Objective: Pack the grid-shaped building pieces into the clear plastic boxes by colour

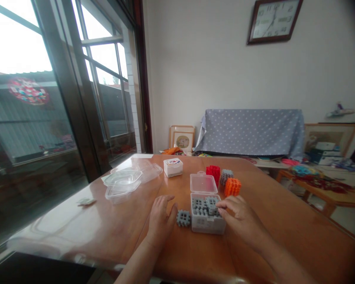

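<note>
A clear plastic box (208,225) with its lid (203,184) folded back stands near the front of the table and holds several grey toothed pieces (199,203). My right hand (239,215) reaches over the box's right side, its thumb and forefinger closed on a grey piece (211,204) at the top. Just left of the box, another grey piece (183,218) lies flat on the wood. Beside that piece, my left hand (161,215) rests with thumb and fingers apart and nothing between them.
Behind the box are a red block (213,174), a grey block (226,176) and an orange block (233,186) on the table (121,232). A small white box (173,167) stands farther back. Clear plastic containers (123,180) lie to the left.
</note>
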Demonstrator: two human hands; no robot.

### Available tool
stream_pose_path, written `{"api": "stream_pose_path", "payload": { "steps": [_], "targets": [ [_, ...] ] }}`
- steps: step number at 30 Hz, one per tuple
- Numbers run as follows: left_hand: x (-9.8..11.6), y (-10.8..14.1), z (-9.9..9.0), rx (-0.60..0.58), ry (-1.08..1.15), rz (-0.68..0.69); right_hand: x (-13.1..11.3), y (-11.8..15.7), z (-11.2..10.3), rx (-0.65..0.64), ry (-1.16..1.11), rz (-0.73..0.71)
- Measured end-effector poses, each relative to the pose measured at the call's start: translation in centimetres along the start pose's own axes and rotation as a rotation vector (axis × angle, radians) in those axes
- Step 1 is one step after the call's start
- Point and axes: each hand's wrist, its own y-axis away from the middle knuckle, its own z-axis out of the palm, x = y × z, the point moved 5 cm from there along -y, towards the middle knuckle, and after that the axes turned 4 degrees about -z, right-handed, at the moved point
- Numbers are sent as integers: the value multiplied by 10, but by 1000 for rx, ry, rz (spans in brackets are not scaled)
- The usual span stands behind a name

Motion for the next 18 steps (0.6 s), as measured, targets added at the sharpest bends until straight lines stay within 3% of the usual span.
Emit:
{"api": "stream_pose_path", "payload": {
  "steps": [18],
  "targets": [
    [-5, 2, 9, -107, 27, -26, -9, 1, 3, -144, 15, -33]
  ]
}}
